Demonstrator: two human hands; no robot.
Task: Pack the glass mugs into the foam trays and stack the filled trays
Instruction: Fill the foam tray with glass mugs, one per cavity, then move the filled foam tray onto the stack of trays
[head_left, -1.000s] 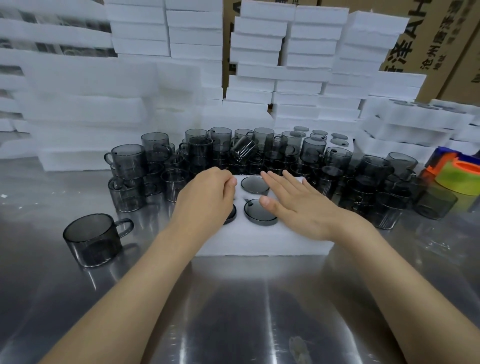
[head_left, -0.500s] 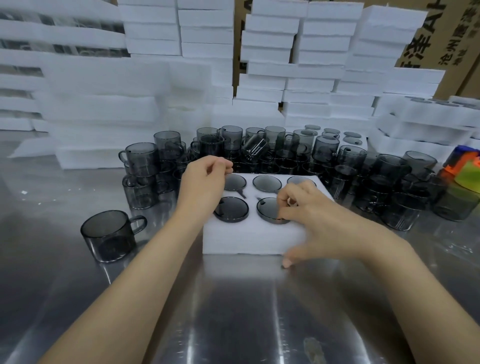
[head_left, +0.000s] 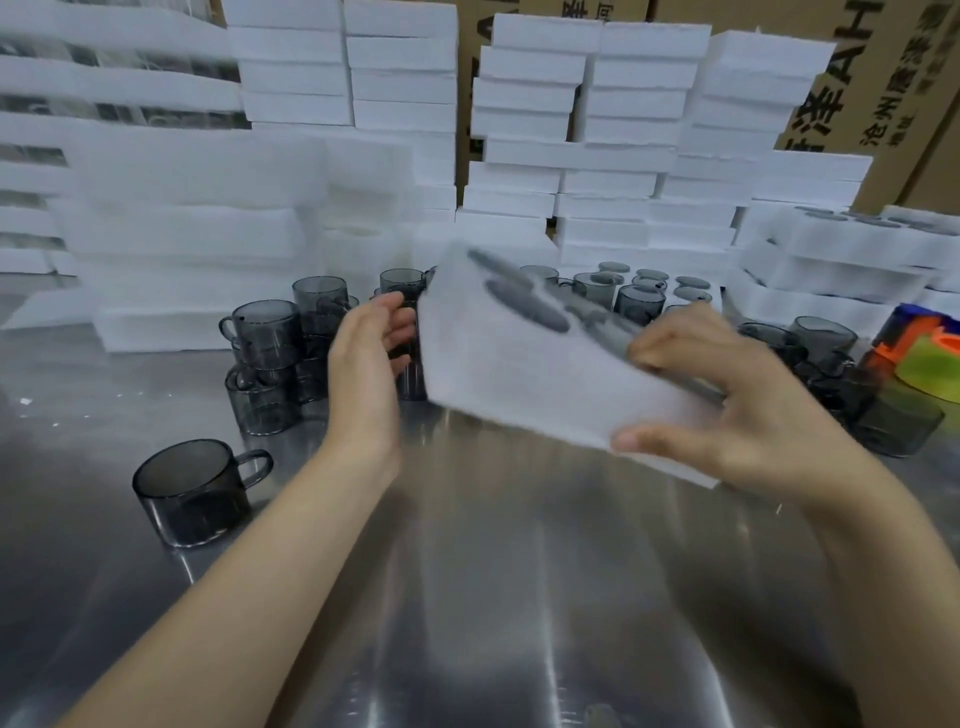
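My right hand (head_left: 727, 395) grips the foam tray (head_left: 519, 374) at its right end, thumb pressed on the near side face and fingers curled over the top. The tray hangs clear of the steel desk (head_left: 519, 597), tilted so that its left end is higher, and it is blurred. In its pockets I can make out the dark round shapes of the packed mugs (head_left: 524, 306), though the blur stops me counting them. My left hand (head_left: 369, 353) is wide and relaxed, palm turned toward the tray's left edge, just beside it; I cannot tell if the fingertips touch the foam. On the desk to my left one lone mug (head_left: 195, 491) stands upright, handle to the right, well apart from the tray. Behind my left hand is a cluster of loose mugs (head_left: 280, 353), some stacked on one another, and more mugs (head_left: 821, 338) stand behind my right hand. Filled trays (head_left: 841, 244) are stacked at the far right, tall piles of white foam (head_left: 623, 130) line the back, with cardboard boxes (head_left: 883, 78) behind them. A bright orange, green and blue thing (head_left: 924, 353) sits at the right edge.
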